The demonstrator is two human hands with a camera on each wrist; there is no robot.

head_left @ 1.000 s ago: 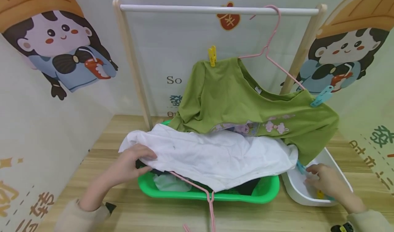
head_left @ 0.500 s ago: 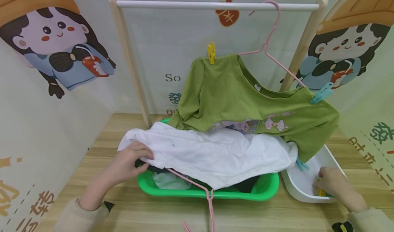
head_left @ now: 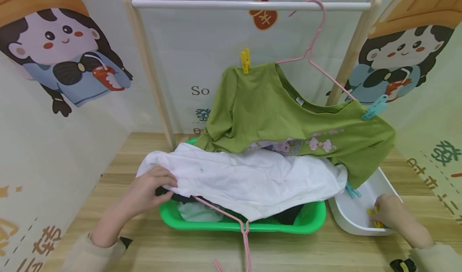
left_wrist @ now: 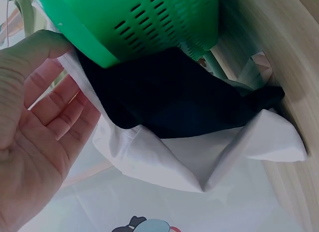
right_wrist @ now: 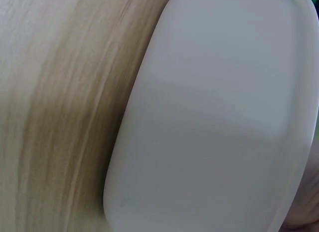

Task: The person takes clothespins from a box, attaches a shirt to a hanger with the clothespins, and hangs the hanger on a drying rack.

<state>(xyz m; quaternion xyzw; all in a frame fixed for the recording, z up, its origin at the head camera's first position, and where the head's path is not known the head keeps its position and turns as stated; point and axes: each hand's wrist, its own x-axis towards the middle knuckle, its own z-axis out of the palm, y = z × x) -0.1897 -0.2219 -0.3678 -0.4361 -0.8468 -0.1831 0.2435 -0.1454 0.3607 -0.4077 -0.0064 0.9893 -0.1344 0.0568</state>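
My left hand (head_left: pixel 149 189) pinches the left edge of a white garment (head_left: pixel 249 177) between thumb and fingers. The garment lies over a green basket (head_left: pixel 281 227), with a pink hanger (head_left: pixel 246 240) under it, hook toward me. Dark cloth (left_wrist: pixel 169 97) hangs below the basket's rim in the left wrist view. Over the white tray (head_left: pixel 353 214), my right hand (head_left: pixel 395 218) pinches a yellow clothespin (head_left: pixel 371 211), partly hidden by the fingers. More yellow (head_left: pixel 378 224) shows beneath that hand. A blue clothespin (head_left: pixel 352 191) is at the garment's right end. The tray's outer wall (right_wrist: pixel 214 112) fills the right wrist view.
Behind, a green shirt (head_left: pixel 263 107) is on a pink hanger (head_left: pixel 315 43) hooked on the rack's white bar (head_left: pixel 216 5). Yellow (head_left: pixel 245 61) and blue (head_left: pixel 375 107) clothespins grip its shoulders. Wooden rack posts (head_left: pixel 149 67) stand on the wood-grain table (head_left: pixel 119 163).
My right hand has moved from beside the blue clothespin down and right within the tray, and yellow now shows at its fingertips. The left hand keeps its hold on the white garment.
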